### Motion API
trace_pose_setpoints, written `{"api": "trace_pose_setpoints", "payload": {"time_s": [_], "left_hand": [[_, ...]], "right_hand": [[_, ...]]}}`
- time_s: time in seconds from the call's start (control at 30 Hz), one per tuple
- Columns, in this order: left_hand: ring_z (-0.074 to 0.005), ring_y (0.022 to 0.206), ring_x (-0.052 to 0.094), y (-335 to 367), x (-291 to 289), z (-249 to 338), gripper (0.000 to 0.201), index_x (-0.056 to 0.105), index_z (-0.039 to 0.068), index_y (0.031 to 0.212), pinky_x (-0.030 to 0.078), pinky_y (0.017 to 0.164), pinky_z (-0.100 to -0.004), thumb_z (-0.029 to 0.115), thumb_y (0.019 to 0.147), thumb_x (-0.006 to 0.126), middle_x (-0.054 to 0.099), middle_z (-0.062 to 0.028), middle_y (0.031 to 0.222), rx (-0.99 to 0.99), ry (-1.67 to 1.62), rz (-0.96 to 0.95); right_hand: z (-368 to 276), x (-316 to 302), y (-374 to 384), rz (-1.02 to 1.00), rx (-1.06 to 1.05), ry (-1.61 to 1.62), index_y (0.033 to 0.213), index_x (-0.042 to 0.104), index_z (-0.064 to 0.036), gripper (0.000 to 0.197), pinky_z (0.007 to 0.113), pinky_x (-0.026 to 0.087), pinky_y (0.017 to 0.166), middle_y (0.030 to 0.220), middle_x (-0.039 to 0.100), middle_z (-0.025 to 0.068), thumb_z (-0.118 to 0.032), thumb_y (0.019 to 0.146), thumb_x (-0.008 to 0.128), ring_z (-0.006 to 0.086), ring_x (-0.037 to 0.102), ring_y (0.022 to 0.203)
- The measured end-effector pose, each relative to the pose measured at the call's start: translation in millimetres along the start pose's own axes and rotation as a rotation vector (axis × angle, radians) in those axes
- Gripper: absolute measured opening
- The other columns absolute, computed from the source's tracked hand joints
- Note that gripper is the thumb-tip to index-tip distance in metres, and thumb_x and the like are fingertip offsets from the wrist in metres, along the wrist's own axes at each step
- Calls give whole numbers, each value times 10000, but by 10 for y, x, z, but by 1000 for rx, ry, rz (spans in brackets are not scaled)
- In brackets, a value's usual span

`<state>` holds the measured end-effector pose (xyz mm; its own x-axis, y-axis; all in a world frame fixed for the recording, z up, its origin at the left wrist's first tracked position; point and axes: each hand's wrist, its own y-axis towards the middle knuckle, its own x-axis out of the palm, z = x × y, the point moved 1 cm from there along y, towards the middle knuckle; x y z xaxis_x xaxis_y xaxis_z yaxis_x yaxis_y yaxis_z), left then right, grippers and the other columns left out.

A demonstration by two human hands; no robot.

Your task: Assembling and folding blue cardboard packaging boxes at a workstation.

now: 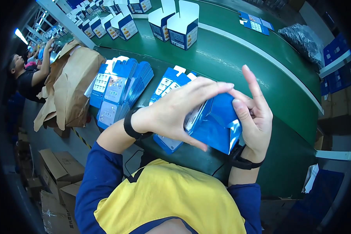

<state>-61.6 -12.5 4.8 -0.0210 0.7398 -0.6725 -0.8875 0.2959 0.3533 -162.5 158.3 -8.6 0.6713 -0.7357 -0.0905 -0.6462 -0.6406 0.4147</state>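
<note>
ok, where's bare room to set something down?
Free: dark green tabletop below-right of the right hand, left of the white metal beam; green surface between the two nearest open white-and-blue cardboard boxes, the right hand and the curved white strip. Crowded: beside and under the left hand, fanned flat blue cartons; upper left, more open boxes.
</note>
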Motion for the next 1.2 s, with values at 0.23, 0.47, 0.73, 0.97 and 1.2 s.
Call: {"api": "trace_pose_setpoints", "payload": {"time_s": [0.23,0.47,0.73,0.97,1.2], "left_hand": [[-383,1247,399,8,-73,35,921,329,39,1387,324,1042,-482,171,607,799,380,-187,1363,94,139,-37],[-410,1276,361,102,-181,96,810,382,90,1368,301,1049,-536,-27,626,683,376,-205,1353,285,161,-43],[-424,1278,356,-18,167,-149,766,380,126,1368,299,1039,-563,16,682,703,338,-216,1360,196,273,210],[-398,1288,359,8,-16,-161,683,372,352,1340,302,1051,-549,128,774,681,353,-210,1340,645,561,373],[-340,1252,435,-169,-362,-740,701,318,386,1382,358,1004,-548,137,808,631,403,-219,1346,386,912,190]], "right_hand": [[-89,40,-2,-178,-173,-315,1379,390,-35,611,273,479,851,1143,635,144,-114,834,655,165,619,1014],[-87,39,-45,-98,63,95,1437,244,-35,798,299,477,872,1164,617,164,-275,819,688,216,608,1054],[-38,187,-10,122,-82,-121,1453,107,1,922,329,437,929,1232,552,208,-564,851,518,230,560,1101],[123,9,107,199,52,280,1449,112,8,972,344,371,1005,1357,422,210,-615,825,521,236,462,1211],[729,-217,448,-188,517,514,1445,115,-7,976,352,372,1013,1344,402,184,-309,748,728,275,426,1237]]}}
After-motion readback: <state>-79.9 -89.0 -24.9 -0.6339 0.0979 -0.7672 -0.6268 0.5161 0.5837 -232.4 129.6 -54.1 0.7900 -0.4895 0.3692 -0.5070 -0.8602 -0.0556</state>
